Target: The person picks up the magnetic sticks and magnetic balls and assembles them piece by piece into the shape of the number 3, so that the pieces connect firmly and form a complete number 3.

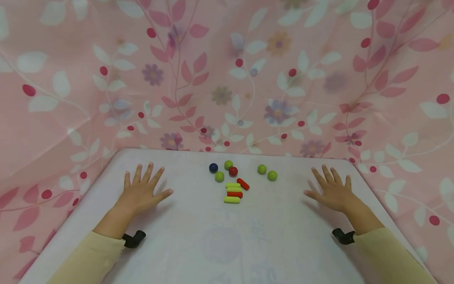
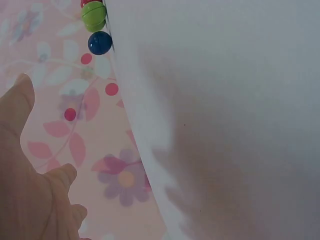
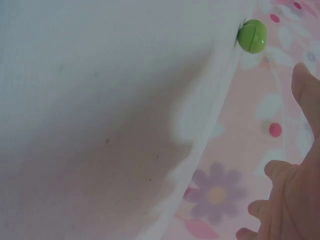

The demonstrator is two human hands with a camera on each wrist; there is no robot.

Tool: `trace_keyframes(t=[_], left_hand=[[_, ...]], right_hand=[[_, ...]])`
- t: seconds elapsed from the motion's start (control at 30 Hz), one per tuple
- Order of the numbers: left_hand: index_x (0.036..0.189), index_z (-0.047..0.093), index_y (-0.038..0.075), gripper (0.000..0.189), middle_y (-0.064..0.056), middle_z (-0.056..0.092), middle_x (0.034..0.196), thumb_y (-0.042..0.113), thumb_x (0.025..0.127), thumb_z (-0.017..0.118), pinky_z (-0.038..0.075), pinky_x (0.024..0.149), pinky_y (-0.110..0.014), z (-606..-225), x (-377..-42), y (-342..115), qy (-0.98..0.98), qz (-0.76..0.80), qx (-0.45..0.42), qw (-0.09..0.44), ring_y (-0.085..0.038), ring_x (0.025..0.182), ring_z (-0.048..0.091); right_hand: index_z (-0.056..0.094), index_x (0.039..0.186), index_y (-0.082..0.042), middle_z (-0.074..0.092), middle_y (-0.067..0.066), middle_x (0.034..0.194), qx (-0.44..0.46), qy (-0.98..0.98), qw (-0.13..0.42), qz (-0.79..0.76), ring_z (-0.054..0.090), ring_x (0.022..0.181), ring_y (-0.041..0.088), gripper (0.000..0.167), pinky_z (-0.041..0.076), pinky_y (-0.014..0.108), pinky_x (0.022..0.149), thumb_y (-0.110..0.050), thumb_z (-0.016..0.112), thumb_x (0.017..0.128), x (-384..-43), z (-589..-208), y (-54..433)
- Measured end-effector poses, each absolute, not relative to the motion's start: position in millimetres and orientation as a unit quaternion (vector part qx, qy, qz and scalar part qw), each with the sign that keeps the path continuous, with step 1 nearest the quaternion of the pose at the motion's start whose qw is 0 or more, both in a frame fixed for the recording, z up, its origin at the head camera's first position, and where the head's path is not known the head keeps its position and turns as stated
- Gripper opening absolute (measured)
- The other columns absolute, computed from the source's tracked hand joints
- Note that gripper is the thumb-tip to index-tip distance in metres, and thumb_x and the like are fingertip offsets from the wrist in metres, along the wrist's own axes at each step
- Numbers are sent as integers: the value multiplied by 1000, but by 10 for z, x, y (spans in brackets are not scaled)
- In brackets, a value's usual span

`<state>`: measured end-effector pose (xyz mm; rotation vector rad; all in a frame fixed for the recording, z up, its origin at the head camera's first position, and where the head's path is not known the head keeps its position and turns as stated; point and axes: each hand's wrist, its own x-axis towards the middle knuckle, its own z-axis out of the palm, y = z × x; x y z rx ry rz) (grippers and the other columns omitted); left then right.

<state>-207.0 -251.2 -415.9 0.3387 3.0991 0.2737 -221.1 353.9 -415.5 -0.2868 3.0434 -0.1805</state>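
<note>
My left hand (image 1: pixel 139 194) is spread above the left side of the white table, holding nothing. On the right side my right hand (image 1: pixel 332 193) is likewise spread with straight fingers, also holding nothing. Between them lies a group of small balls: a dark blue ball (image 1: pixel 213 168), a red ball (image 1: pixel 233 171) and several green balls (image 1: pixel 219 176). Two of the green ones, including this green ball (image 1: pixel 272 175), sit apart to the right. Nearer the front are yellow-green sticks (image 1: pixel 232 200) stacked in a row with a red stick (image 1: pixel 235 194); another red stick (image 1: pixel 243 184) lies slanted beside them.
A white cloth covers the table (image 1: pixel 191 236). Behind and along both sides hangs a pink floral curtain (image 1: pixel 227 79). Each wrist carries a black camera mount, the left mount (image 1: pixel 134 239) and the right mount (image 1: pixel 343 236).
</note>
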Motion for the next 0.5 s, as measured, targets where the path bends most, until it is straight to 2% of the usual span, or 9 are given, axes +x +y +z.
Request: trace_keyframes(t=[0.23, 0.5], left_hand=[[161, 16, 17, 96, -24, 3, 165, 79, 91, 37, -14, 108, -71, -4194, -2091, -2398, 989, 88, 119, 4, -51, 147, -11], [161, 20, 16, 97, -23, 5, 165, 80, 90, 38, -11, 110, -70, -4229, -2130, -2235, 987, 93, 131, -2, -50, 148, -8]], right_hand=[[9, 161, -13, 2, 29, 163, -98, 992, 37, -63, -2, 145, 55, 100, -14, 78, 101, -75, 46, 91, -2208, -4111, 3448], [11, 161, -12, 2, 29, 163, -107, 990, 42, -80, 1, 146, 55, 98, -9, 78, 104, -72, 47, 92, -2217, -4086, 3343]])
